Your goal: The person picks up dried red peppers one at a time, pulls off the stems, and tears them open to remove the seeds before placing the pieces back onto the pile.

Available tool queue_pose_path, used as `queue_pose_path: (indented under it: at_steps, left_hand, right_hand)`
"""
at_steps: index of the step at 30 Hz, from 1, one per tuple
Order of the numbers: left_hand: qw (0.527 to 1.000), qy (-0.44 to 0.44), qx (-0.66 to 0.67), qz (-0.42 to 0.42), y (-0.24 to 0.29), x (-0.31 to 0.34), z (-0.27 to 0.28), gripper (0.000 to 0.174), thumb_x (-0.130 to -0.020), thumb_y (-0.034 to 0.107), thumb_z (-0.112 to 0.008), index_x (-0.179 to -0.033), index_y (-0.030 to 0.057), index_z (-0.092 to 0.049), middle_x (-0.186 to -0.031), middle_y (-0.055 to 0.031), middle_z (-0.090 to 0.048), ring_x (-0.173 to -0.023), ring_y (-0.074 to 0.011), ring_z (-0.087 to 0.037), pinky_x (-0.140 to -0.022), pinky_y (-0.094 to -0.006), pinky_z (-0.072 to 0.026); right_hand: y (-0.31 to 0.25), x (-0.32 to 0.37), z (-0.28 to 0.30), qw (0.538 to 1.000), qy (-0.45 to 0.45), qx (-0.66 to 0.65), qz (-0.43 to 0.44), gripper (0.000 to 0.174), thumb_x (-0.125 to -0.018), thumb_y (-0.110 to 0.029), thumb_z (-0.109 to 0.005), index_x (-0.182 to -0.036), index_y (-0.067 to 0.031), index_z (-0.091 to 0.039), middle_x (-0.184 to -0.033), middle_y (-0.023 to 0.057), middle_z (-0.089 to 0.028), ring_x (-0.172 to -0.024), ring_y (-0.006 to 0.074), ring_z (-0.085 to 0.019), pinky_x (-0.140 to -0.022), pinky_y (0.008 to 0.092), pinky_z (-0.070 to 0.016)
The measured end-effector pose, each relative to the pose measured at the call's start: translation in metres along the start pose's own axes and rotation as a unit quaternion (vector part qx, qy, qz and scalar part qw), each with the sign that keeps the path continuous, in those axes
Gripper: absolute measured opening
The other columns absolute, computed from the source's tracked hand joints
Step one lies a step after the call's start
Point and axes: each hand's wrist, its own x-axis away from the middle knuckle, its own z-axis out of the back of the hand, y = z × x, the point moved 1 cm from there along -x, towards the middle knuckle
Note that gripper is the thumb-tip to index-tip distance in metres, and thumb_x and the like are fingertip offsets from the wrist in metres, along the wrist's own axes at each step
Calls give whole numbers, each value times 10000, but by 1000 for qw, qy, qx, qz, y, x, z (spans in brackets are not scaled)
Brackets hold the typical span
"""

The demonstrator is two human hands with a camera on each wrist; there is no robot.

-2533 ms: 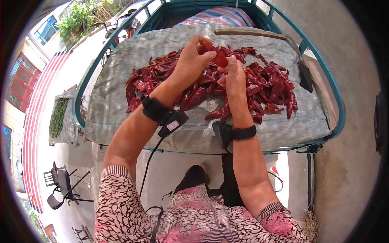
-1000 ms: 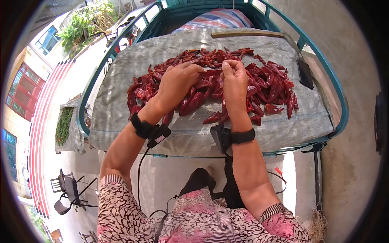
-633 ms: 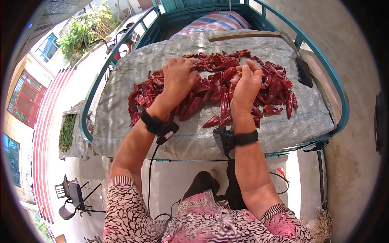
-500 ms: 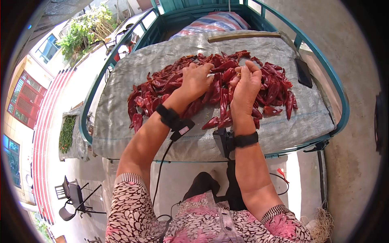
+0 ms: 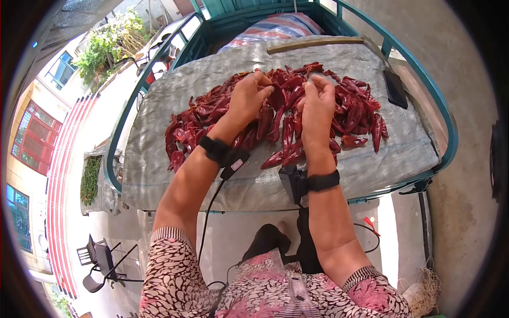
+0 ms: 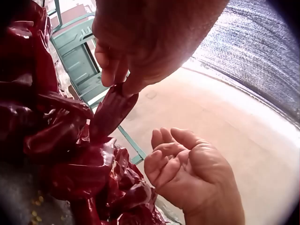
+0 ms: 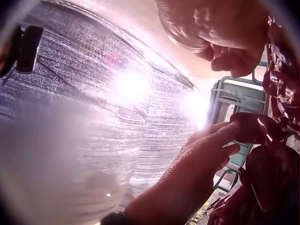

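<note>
Thumb and fingers of my left hand (image 5: 247, 99) pinch a glossy dried red chili pepper (image 6: 112, 110) at one end, over the middle of the pile. In the right wrist view this chili pepper (image 7: 247, 127) points away from the fingertips toward other peppers. My right hand (image 5: 318, 110) hovers a short way to the right, over the pile. In the left wrist view the right hand (image 6: 197, 176) shows its palm, fingers loosely bent, with nothing visible in them. Beneath both hands spreads a heap of red chili peppers (image 5: 355, 114).
The peppers lie on a grey woven sheet (image 5: 159, 127) over a green cart with side rails (image 5: 448, 127). A black phone (image 5: 395, 89) is at the right, a wooden strip (image 5: 315, 44) at the back. A striped bag (image 5: 275, 25) lies behind. Cables hang from both wrist cameras.
Earlier both hands held a red chili pepper between them. They then parted; the left hand swung left, came back over the middle and now pinches a pepper. The right hand has loosened its fingers.
</note>
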Motion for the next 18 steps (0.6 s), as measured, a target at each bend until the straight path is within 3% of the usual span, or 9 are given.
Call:
queue_pose_path:
  at_steps: [1,2,4,7,8,11,15,16,18]
  left_hand:
    - [998,25,48,27,3,1,6,123,-892,92,-722,-1000,33,-709,-834,-51,-713,-770,-136,-670,-718,-296,-539]
    - [999,49,22,-5,7,2,12,80,-923,59,-704,-966,1,-672,-797,-28,-683,-719,-79,-623,-663,-252,-514]
    - [994,54,76,55,23,6,24,95,-927,78,-709,-960,2,-663,-800,-35,-684,-708,-83,-628,-654,-246,-518]
    - [981,70,164,71,19,12,27,126,-939,110,-714,-941,5,-645,-788,-40,-679,-673,-78,-624,-612,-234,-517]
    - [976,77,194,65,16,14,27,140,-943,121,-715,-933,6,-638,-781,-41,-677,-658,-75,-621,-593,-229,-516]
    - [958,98,245,113,15,18,24,200,-917,137,-734,-858,-15,-619,-740,-71,-677,-610,-109,-634,-569,-260,-514]
    - [968,89,200,125,15,18,23,243,-933,191,-736,-879,-9,-610,-732,-56,-663,-569,-97,-609,-522,-262,-491]
    - [971,104,180,114,13,17,20,252,-946,211,-729,-881,3,-604,-731,-51,-655,-553,-94,-601,-506,-260,-488]
    - [976,141,132,105,10,14,19,252,-943,217,-728,-886,5,-604,-732,-68,-652,-571,-142,-609,-534,-295,-495]
  right_hand:
    - [9,-1,0,997,-26,65,18,309,-984,-188,-615,-1213,11,-563,-1014,128,-645,-786,185,-629,-687,300,-521]
    - [20,-2,0,989,-53,130,36,352,-971,-216,-632,-1224,20,-568,-1038,147,-648,-823,228,-646,-740,335,-531]
    - [23,2,-3,959,-103,263,38,434,-951,-307,-643,-1268,-14,-591,-1081,187,-686,-922,355,-684,-889,442,-510]
    - [21,11,-6,928,-150,341,19,378,-955,-332,-627,-1242,-86,-638,-1047,165,-722,-967,360,-693,-876,453,-516]
    - [23,11,-8,935,-133,329,-9,296,-959,-320,-621,-1175,-126,-678,-984,142,-741,-970,350,-698,-854,463,-518]
    - [5,14,-9,934,-111,336,41,270,-962,-311,-618,-1142,-123,-688,-969,144,-736,-927,337,-705,-826,450,-523]
    - [-5,14,-8,983,-90,159,4,167,-968,-152,-642,-1078,-32,-680,-856,74,-715,-780,188,-682,-734,329,-528]
    - [4,10,-8,990,-75,108,50,130,-975,-93,-633,-1061,-4,-671,-877,53,-691,-724,116,-642,-654,276,-510]
    - [6,5,-8,986,-28,132,97,136,-982,-100,-623,-1073,-6,-663,-906,56,-684,-689,102,-628,-617,267,-501]
